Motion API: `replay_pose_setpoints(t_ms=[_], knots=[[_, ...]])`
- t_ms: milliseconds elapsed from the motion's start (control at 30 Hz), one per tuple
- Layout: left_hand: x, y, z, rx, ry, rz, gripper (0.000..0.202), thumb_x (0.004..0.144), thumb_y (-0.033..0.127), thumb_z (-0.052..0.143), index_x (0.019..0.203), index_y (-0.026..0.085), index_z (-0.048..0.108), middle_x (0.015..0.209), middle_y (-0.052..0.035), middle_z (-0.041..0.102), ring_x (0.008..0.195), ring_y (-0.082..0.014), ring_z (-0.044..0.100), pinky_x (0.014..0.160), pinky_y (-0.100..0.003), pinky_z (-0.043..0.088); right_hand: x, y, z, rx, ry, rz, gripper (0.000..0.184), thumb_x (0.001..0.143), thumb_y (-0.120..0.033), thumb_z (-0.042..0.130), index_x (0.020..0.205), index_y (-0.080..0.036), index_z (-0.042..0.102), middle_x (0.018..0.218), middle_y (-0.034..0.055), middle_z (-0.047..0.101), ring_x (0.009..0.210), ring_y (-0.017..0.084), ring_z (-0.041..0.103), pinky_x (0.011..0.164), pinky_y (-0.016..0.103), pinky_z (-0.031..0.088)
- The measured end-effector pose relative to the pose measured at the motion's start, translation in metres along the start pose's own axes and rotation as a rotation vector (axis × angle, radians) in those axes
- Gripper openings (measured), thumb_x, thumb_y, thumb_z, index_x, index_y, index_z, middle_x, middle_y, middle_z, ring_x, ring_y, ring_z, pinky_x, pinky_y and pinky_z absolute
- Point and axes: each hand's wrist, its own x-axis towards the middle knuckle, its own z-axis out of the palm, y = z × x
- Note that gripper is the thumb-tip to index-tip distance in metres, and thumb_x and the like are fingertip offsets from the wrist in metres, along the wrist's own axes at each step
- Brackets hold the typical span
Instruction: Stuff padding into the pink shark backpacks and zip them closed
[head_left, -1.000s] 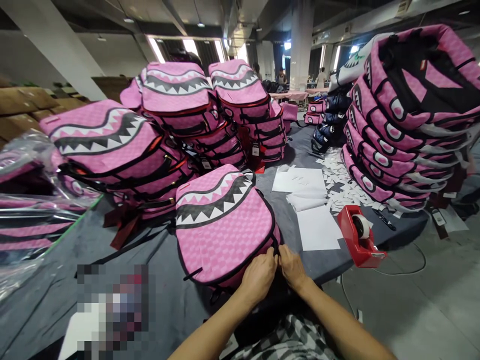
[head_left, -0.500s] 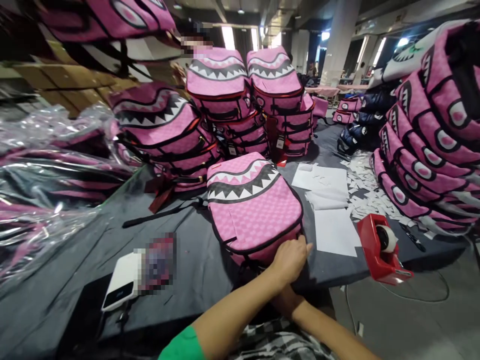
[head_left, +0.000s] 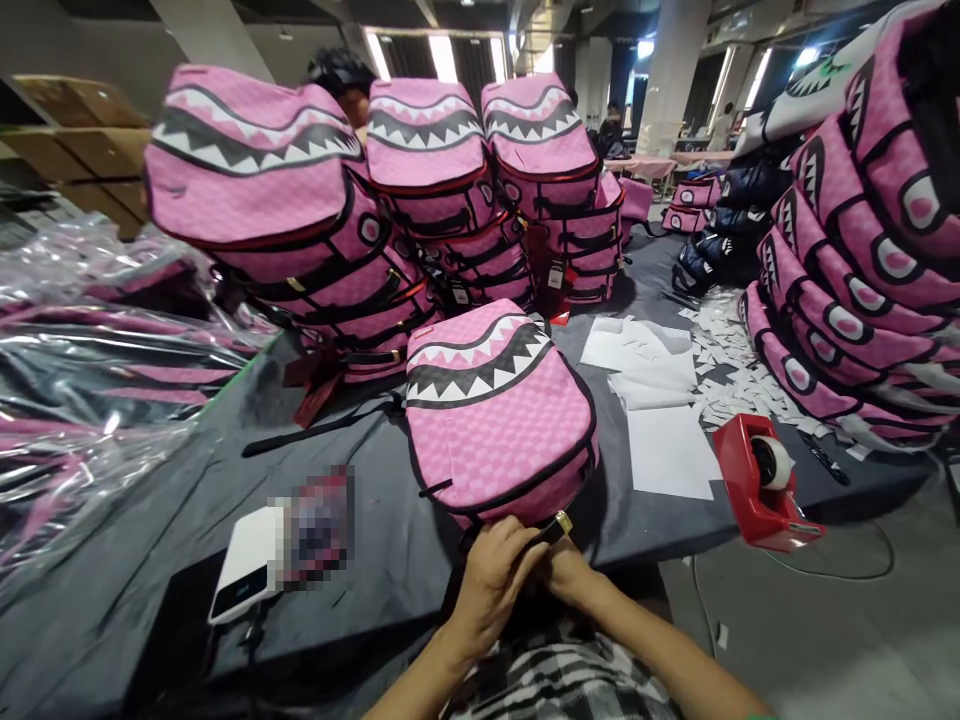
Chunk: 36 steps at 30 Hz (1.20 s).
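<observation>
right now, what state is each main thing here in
near pink backpack, lying front up on the table
left hand, fingers bent by the gold-ended black strap, grip unclear
right hand, partly hidden
red tape dispenser, loaded with a white roll
white sheets, flat, partly overlapping
pink bags at right, stacked
pink backpacks behind, stacked
cardboard boxes, stacked
left-edge pile, covered in clear plastic
</observation>
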Motion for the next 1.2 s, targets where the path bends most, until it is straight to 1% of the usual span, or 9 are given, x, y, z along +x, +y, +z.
replay_pose_setpoints(t_ms=[67,133,233,433,600,767,900,1033,1200], knots=[[-0.003,-0.012,-0.007,0.101,0.033,0.06,0.025,0.103,0.028,0.045,0.097,0.018,0.066,0.076,-0.001,0.063,0.064,-0.0126,0.06,0.06,-0.023,0.048,0.002,0.006,-0.025,0.138,-0.047,-0.05,0.048,0.105,-0.046,0.041,0.079,-0.016,0.069,0.062,-0.0039,0.063,0.048,0.007,0.055,0.048,0.017,0.05],[-0.004,-0.022,-0.013,0.174,0.054,0.127,0.028,0.104,0.028,0.042,0.094,0.017,0.065,0.076,-0.0014,0.063,0.06,-0.0119,0.06,0.056,-0.022,0.047,0.006,0.011,-0.051,0.2,-0.03,-0.079,0.037,0.105,-0.037,0.043,0.093,-0.015,0.07,0.062,-0.002,0.064,0.049,0.008,0.057,0.05,0.018,0.048],[0.001,-0.025,-0.023,0.171,0.012,0.217,0.033,0.106,0.029,0.039,0.088,0.017,0.063,0.07,0.0004,0.06,0.053,-0.0098,0.058,0.051,-0.02,0.044,0.023,0.012,-0.077,0.02,0.069,-0.234,0.023,0.1,-0.031,0.056,0.114,-0.018,0.068,0.066,-0.0014,0.062,0.054,0.009,0.056,0.051,0.021,0.044],[0.015,-0.021,-0.057,0.043,0.014,0.239,0.023,0.103,0.031,0.047,0.096,0.018,0.064,0.072,0.0013,0.063,0.057,-0.008,0.063,0.054,-0.014,0.048,0.06,0.046,-0.069,-0.067,0.014,-0.501,0.023,0.102,-0.03,0.053,0.116,-0.022,0.069,0.071,-0.0012,0.058,0.062,0.009,0.054,0.054,0.022,0.039],[-0.003,-0.033,-0.06,-0.123,-0.086,0.2,0.031,0.102,0.043,0.047,0.093,0.023,0.069,0.069,0.002,0.067,0.056,-0.0089,0.066,0.053,-0.012,0.05,0.048,0.095,-0.05,0.009,-0.082,-0.326,0.031,0.099,-0.046,0.056,0.093,-0.024,0.076,0.072,-0.0003,0.055,0.059,0.009,0.05,0.053,0.02,0.038],[-0.017,-0.039,-0.045,-0.107,-0.196,0.123,0.034,0.101,0.05,0.047,0.106,0.026,0.07,0.082,0.0017,0.075,0.065,-0.0104,0.071,0.061,-0.012,0.054,0.027,0.08,-0.053,0.382,-0.281,0.027,0.029,0.096,-0.045,0.061,0.111,-0.022,0.071,0.086,0.0017,0.06,0.066,0.009,0.055,0.058,0.019,0.044],[-0.027,-0.038,-0.022,0.169,-0.043,0.145,0.035,0.105,0.04,0.041,0.098,0.023,0.07,0.073,0.002,0.071,0.055,-0.009,0.065,0.055,-0.016,0.049,0.02,0.075,-0.066,0.614,-0.423,0.228,0.04,0.091,-0.045,0.066,0.123,-0.023,0.066,0.092,0.0019,0.065,0.074,0.012,0.061,0.061,0.021,0.049],[-0.039,-0.032,-0.006,0.308,0.079,0.177,0.032,0.105,0.029,0.043,0.09,0.02,0.069,0.07,0.0007,0.065,0.058,-0.0112,0.061,0.059,-0.021,0.047,0.044,0.12,-0.074,0.238,-0.334,0.389,0.032,0.1,-0.042,0.048,0.113,-0.02,0.069,0.081,0.0015,0.068,0.069,0.014,0.063,0.064,0.024,0.051],[-0.045,-0.026,-0.01,0.176,0.059,0.122,0.03,0.106,0.029,0.039,0.101,0.02,0.067,0.076,0.0002,0.064,0.067,-0.0109,0.063,0.065,-0.02,0.05,0.12,0.212,-0.075,-0.133,-0.292,0.449,0.028,0.098,-0.027,0.045,0.102,-0.019,0.072,0.099,0.0098,0.069,0.093,0.022,0.063,0.084,0.032,0.049]])
